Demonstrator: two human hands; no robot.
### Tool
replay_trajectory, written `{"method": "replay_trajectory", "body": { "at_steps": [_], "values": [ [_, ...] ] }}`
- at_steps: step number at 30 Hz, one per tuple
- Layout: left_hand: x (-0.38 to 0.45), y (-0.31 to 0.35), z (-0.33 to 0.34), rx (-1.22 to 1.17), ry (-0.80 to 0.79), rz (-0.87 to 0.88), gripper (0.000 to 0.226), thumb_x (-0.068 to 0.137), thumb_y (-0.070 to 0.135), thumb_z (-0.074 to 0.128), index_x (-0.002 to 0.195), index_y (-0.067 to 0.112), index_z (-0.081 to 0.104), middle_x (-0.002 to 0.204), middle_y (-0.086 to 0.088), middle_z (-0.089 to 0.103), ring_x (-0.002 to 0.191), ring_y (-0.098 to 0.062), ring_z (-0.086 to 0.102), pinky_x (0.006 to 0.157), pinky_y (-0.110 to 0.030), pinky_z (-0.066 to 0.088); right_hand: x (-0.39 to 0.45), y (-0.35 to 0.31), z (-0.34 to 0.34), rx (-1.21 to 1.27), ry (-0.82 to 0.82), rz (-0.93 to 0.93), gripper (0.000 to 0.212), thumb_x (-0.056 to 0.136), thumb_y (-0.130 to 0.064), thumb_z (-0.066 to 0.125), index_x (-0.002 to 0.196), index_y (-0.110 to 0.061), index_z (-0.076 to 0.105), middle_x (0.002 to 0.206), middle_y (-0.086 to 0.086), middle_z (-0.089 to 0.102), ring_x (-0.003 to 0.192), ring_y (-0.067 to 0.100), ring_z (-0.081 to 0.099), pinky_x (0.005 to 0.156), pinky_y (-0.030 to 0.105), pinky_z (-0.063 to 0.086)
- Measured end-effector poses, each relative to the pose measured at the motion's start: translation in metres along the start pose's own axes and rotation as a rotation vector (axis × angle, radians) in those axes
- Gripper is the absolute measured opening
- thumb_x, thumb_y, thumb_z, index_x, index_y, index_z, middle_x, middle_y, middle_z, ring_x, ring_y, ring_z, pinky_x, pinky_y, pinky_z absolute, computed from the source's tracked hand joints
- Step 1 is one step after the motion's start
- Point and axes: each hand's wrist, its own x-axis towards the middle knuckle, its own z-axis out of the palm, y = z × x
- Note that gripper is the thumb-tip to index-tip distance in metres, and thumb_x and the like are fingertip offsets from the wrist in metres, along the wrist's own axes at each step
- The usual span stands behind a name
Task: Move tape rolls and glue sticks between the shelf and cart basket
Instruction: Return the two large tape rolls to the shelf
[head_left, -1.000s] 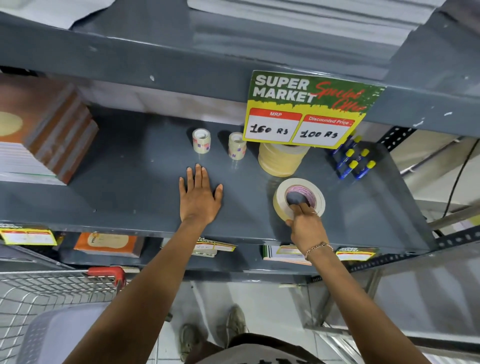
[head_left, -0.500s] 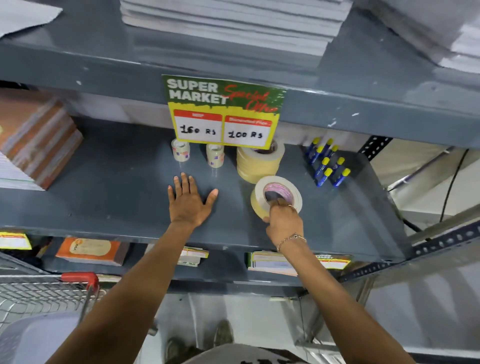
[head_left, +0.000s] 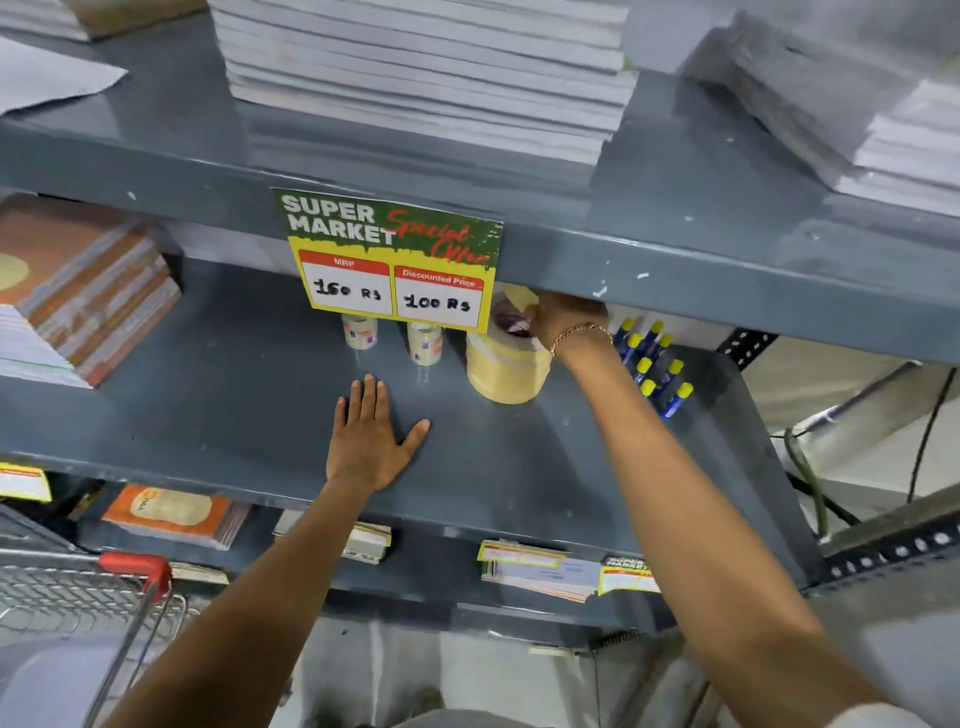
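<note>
My right hand (head_left: 563, 317) is clamped on 1 tape roll (head_left: 511, 312), setting it atop the stack (head_left: 506, 371) far back on the shelf (head_left: 234, 395); next I let go, left hand (head_left: 370, 441) flat, fingers apart.

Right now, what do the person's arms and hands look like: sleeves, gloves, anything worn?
Both forearms are bare up to the bottom edge of the frame, no sleeves showing. No gloves on either hand. The right hand has a thin gold-coloured chain bracelet at the wrist. The left hand and its wrist show no bracelet or watch; no rings can be made out.
</note>
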Motion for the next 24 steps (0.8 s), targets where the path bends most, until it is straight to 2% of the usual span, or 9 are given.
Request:
{"method": "replay_trajectory", "body": {
  "at_steps": [2, 4, 7, 10, 14, 18, 24],
  "values": [
    [0.000, 0.000, 0.000, -0.004, 0.001, 0.000, 0.093, 0.085, 0.073, 0.019, 0.150, 0.008, 0.005, 0.161, -0.008, 0.004, 0.149, -0.023, -0.002, 0.123, -0.043, 0.004, 0.014, 0.003, 0.008, 0.024, -0.075, -0.032, 0.046, 0.095, -0.031, 0.045, 0.140, -0.021, 0.042, 0.152, 0.006, 0.037, 0.140, 0.029, 0.034, 0.112, 0.036, 0.032],
    [0.001, 0.000, 0.001, -0.004, 0.001, -0.002, 0.093, 0.084, 0.073, 0.018, 0.150, 0.008, 0.005, 0.161, -0.008, 0.003, 0.149, -0.023, -0.002, 0.123, -0.043, 0.004, 0.020, 0.002, 0.020, 0.004, -0.114, -0.088, 0.048, 0.094, -0.032, 0.050, 0.140, -0.020, 0.041, 0.150, 0.007, 0.041, 0.137, 0.029, 0.038, 0.113, 0.035, 0.035],
    [0.001, 0.000, 0.001, 0.000, 0.001, -0.005, 0.094, 0.083, 0.075, 0.016, 0.150, 0.009, 0.004, 0.161, -0.007, 0.003, 0.149, -0.022, -0.002, 0.123, -0.042, 0.003, 0.020, 0.001, 0.036, 0.016, -0.128, -0.109, 0.039, 0.090, -0.020, 0.055, 0.128, -0.012, 0.051, 0.134, 0.014, 0.056, 0.122, 0.033, 0.053, 0.099, 0.035, 0.048],
    [0.001, -0.001, 0.002, 0.004, 0.005, -0.008, 0.095, 0.082, 0.076, 0.014, 0.150, 0.009, 0.004, 0.161, -0.007, 0.004, 0.149, -0.022, -0.002, 0.123, -0.042, 0.003, 0.022, 0.003, 0.041, 0.026, -0.132, -0.123, 0.033, 0.087, -0.011, 0.057, 0.120, -0.009, 0.055, 0.125, 0.015, 0.060, 0.114, 0.035, 0.057, 0.091, 0.034, 0.049],
    [0.002, -0.001, 0.002, 0.003, 0.004, -0.008, 0.096, 0.082, 0.077, 0.013, 0.150, 0.009, 0.005, 0.161, -0.007, 0.004, 0.149, -0.022, -0.002, 0.123, -0.042, 0.003, 0.028, 0.006, 0.039, 0.016, -0.205, -0.159, 0.041, 0.083, -0.017, 0.062, 0.122, -0.009, 0.053, 0.127, 0.013, 0.059, 0.116, 0.033, 0.056, 0.092, 0.032, 0.047],
    [0.002, -0.001, 0.003, 0.004, 0.012, -0.004, 0.095, 0.082, 0.076, 0.014, 0.150, 0.009, 0.006, 0.161, -0.007, 0.005, 0.149, -0.022, -0.001, 0.123, -0.042, 0.004, 0.032, 0.008, 0.033, -0.035, -0.274, -0.191, 0.069, 0.075, -0.029, 0.075, 0.133, -0.011, 0.044, 0.137, 0.011, 0.053, 0.125, 0.033, 0.051, 0.104, 0.036, 0.045],
    [0.002, -0.002, 0.003, 0.000, 0.013, -0.005, 0.096, 0.082, 0.077, 0.015, 0.149, 0.009, 0.007, 0.161, -0.008, 0.006, 0.149, -0.023, 0.001, 0.123, -0.042, 0.005, 0.031, 0.006, 0.037, -0.046, -0.232, -0.188, 0.052, 0.074, -0.019, 0.071, 0.122, -0.010, 0.055, 0.125, 0.011, 0.062, 0.114, 0.032, 0.057, 0.096, 0.035, 0.052]
  ]
}}
